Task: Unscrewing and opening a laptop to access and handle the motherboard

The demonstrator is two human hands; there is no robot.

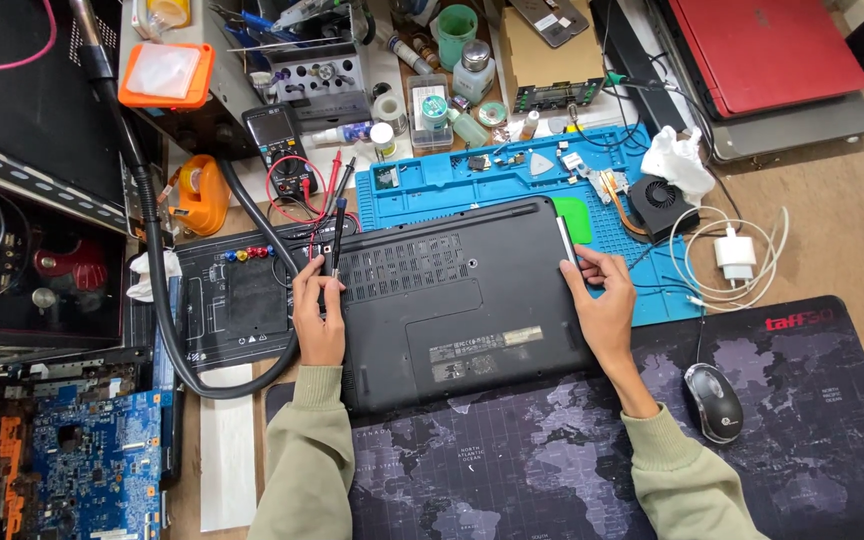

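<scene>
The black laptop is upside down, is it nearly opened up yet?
Not yet, by the look of it. The laptop already lies bottom-up and a cooling fan sits loose on the blue mat. The left hand holds a screwdriver at its corner; the right hand steadies the other edge. The bottom cover is still on.

Laptop (pixel 452 310) on desk mat (pixel 552 460), repair mat (pixel 472 185) behind, mouse (pixel 713 401) right, circuit board (pixel 92 465) left.

Both forearms reach forward, left hand (pixel 318 312) curled in a closed grip, right hand (pixel 602 300) spread flat, fingers extended.
</scene>
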